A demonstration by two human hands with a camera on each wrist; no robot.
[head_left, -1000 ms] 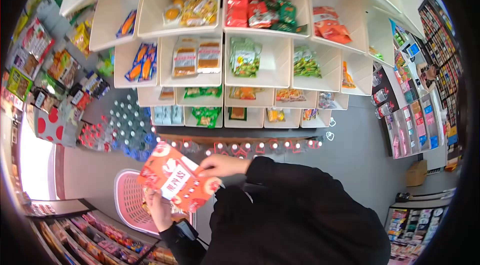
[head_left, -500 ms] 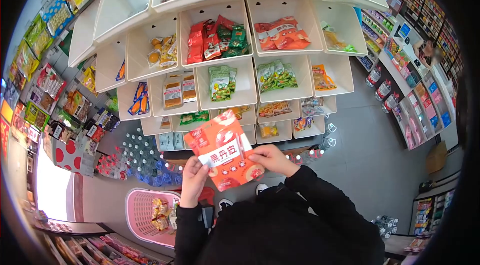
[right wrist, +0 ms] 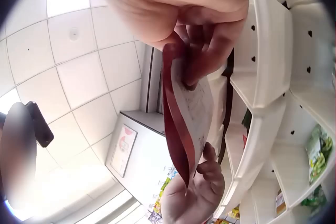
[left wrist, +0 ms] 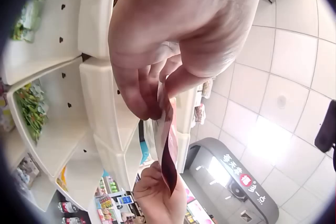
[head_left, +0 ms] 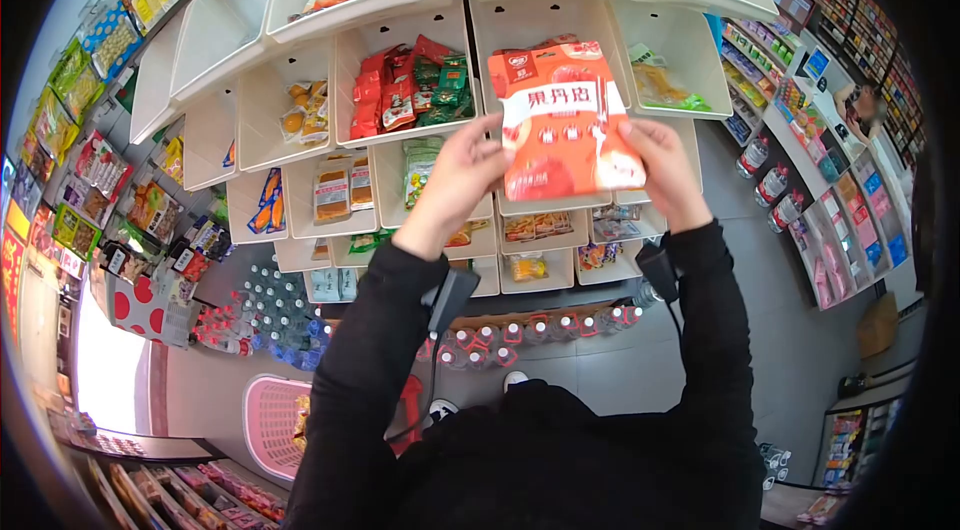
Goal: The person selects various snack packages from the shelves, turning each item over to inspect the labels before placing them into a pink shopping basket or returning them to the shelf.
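Orange snack pack (head_left: 563, 120) pinched by left hand (head_left: 455, 180) and right hand (head_left: 665, 170) fingers, upper centre of frame — raised before white bin (head_left: 650, 40), not yet shelved.

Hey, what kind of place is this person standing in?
Most likely a small snack shop or convenience store. White wall bins hold packaged snacks, bottled drinks stand on the floor, and a pink basket sits by the person, whose two hands hold up an orange packet.
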